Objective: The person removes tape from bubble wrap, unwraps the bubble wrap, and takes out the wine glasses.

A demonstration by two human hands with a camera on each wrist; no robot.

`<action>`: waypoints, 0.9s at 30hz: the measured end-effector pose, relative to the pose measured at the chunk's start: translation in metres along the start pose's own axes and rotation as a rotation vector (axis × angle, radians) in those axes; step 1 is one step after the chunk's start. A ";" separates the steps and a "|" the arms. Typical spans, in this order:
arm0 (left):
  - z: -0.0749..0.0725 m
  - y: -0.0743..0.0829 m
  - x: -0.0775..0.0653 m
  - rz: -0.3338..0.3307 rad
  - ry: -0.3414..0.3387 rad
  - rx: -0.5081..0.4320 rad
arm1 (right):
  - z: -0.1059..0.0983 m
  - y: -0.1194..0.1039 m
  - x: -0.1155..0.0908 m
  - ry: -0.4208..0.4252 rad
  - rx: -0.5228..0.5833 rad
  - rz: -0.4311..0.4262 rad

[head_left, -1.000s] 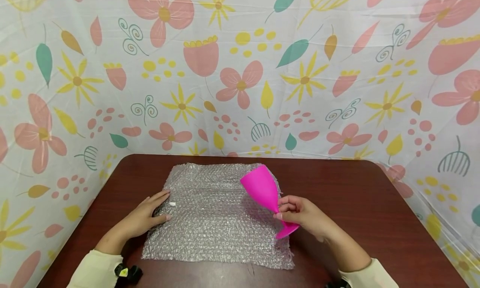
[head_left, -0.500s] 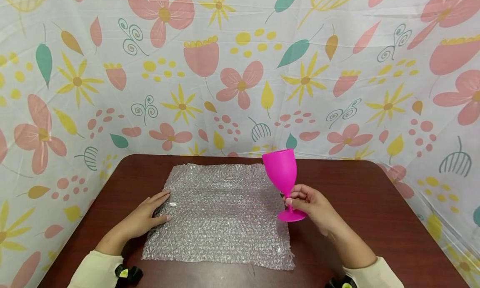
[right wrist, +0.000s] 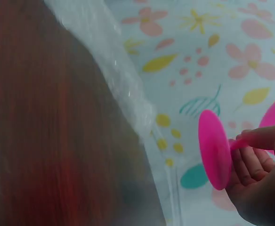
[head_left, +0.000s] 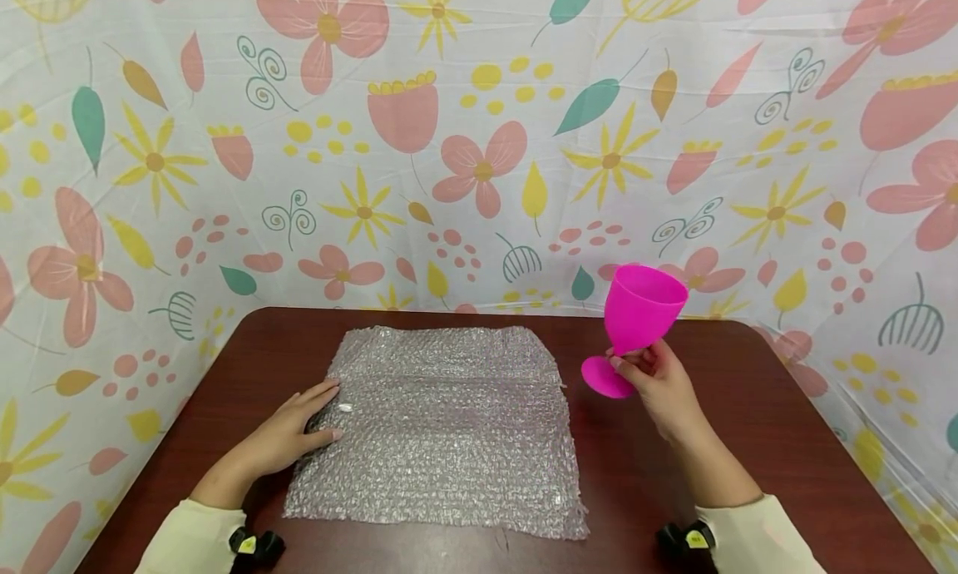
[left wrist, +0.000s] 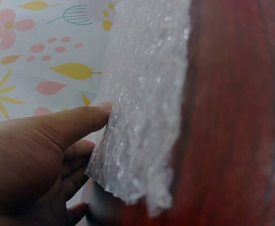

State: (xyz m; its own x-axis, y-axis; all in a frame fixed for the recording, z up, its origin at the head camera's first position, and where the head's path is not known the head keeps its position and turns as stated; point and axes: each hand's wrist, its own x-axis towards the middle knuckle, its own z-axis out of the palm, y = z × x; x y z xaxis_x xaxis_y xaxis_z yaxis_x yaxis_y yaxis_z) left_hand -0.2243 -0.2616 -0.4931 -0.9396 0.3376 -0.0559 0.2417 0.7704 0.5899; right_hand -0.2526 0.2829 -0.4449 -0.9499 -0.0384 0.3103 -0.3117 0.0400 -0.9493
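Observation:
A bright pink goblet [head_left: 644, 308] is tilted in the air over the right part of the table, its mouth facing up and toward me. My right hand [head_left: 662, 387] pinches its stem between thumb and fingers. In the right wrist view the round foot of the goblet [right wrist: 214, 150] faces the camera, with the right hand [right wrist: 257, 176] behind it. A sheet of bubble wrap [head_left: 441, 432] lies flat on the table. On its left edge rests my left hand [head_left: 288, 432], fingers extended and thumb apart. Up close, the left thumb and fingertips touch the bubble wrap [left wrist: 142, 103].
The dark reddish-brown table [head_left: 718, 408] has rounded far corners. A white curtain [head_left: 479, 83] with flower and leaf prints hangs behind it and along both sides. Black wrist straps [head_left: 257, 545] sit below both cream sleeves.
My right hand has carried the goblet up and to the right, off the bubble wrap's area, turning it so its mouth tips rightward. The left hand stays in place.

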 end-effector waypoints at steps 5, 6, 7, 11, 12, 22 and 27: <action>0.000 0.001 -0.001 -0.001 0.001 -0.003 | -0.008 0.013 0.012 0.069 -0.133 0.030; 0.000 0.001 -0.001 0.001 0.001 -0.005 | -0.010 0.016 0.013 0.075 -0.149 0.040; 0.000 0.001 -0.001 0.007 -0.001 -0.004 | -0.012 0.018 0.015 0.078 -0.156 0.050; 0.000 0.001 0.001 0.008 -0.011 -0.021 | -0.017 0.028 0.019 0.083 -0.143 0.085; 0.000 0.001 0.001 0.006 -0.013 -0.025 | -0.017 0.030 0.020 0.083 -0.139 0.091; 0.000 0.001 0.001 -0.002 -0.017 -0.011 | -0.019 0.042 0.024 0.088 -0.188 0.145; 0.000 0.000 0.001 0.010 -0.004 -0.005 | -0.021 0.048 0.026 0.080 -0.223 0.168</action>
State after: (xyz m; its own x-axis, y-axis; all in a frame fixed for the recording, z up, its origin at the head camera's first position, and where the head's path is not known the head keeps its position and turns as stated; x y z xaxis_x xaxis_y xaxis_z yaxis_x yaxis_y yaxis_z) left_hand -0.2251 -0.2612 -0.4930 -0.9364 0.3470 -0.0531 0.2496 0.7645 0.5944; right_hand -0.2923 0.3044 -0.4811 -0.9848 0.0659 0.1608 -0.1389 0.2579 -0.9562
